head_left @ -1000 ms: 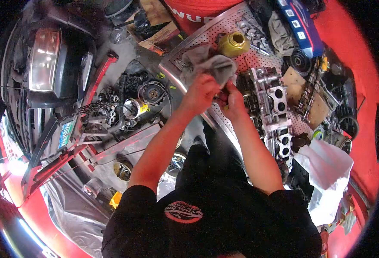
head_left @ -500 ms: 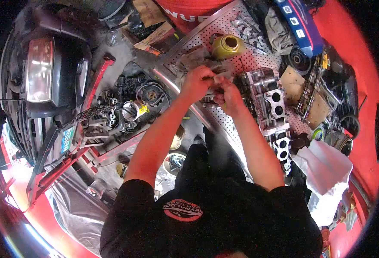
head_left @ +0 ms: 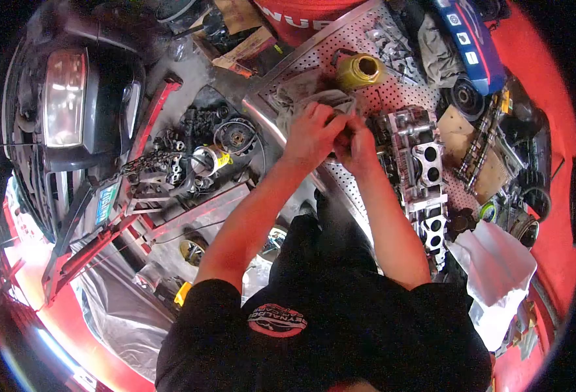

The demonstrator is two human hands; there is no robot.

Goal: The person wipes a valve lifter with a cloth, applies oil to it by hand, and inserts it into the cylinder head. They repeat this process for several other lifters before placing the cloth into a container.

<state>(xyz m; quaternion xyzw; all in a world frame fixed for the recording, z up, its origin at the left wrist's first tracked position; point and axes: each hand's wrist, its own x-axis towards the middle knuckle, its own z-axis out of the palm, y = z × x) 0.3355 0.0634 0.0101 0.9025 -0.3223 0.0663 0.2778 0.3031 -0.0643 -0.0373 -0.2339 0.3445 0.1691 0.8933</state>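
My left hand (head_left: 314, 136) and my right hand (head_left: 355, 145) meet above the near edge of the perforated metal table (head_left: 314, 55). Both have their fingers curled in, and the fingertips work close against each other. What lies between them is mostly hidden; only a dark gap shows. A crumpled grey rag (head_left: 294, 93) spreads just beyond the fingers and seems to touch them. Behind it stands an olive-yellow container (head_left: 360, 70) with a round open mouth. To the right of my right hand lies a metal cylinder head (head_left: 413, 166) with paired round ports.
Small metal parts (head_left: 392, 52) lie at the table's far side. Camshafts (head_left: 484, 147) rest on cardboard at the right, near a white sheet (head_left: 493, 261). At left are a car's headlight (head_left: 64, 98), a red steel frame (head_left: 150, 121) and an engine part (head_left: 235, 136) with a pulley.
The view has shifted slightly. My hands have drawn closer together, the left one turning over the fingers of the right. The pale bit seen between the fingertips is now covered.
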